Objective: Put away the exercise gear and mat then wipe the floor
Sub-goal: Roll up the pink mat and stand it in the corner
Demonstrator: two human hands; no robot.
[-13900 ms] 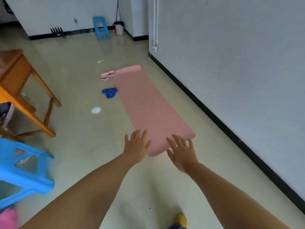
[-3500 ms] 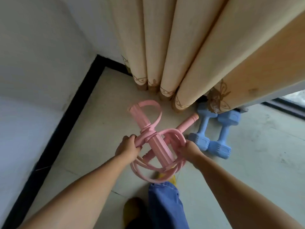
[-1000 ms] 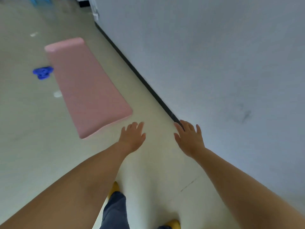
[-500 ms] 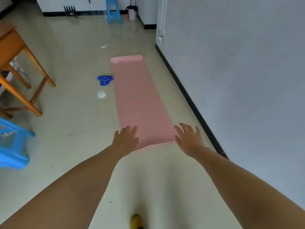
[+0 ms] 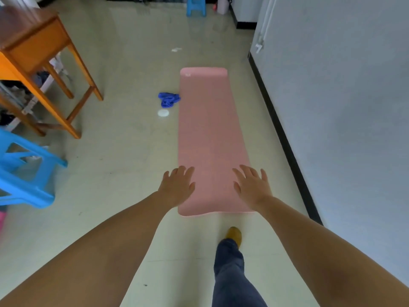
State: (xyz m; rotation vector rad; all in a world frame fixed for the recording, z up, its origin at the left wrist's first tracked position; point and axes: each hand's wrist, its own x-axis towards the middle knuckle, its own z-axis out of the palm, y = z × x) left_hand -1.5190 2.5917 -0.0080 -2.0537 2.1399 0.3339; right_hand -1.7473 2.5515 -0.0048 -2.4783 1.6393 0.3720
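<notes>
Mat (image 5: 210, 138) flat, long axis running straight ahead

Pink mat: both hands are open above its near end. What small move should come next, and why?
Probably lower both hands to the near edge of the pink mat and grip it to begin rolling. The mat lies flat and fully unrolled along the wall, and the left hand and right hand are open, empty and spread over that end.

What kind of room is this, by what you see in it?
Probably a plain room in a home, used for exercise: a pink mat lies on the tiled floor, beside a wooden table and a blue plastic stool.
</notes>
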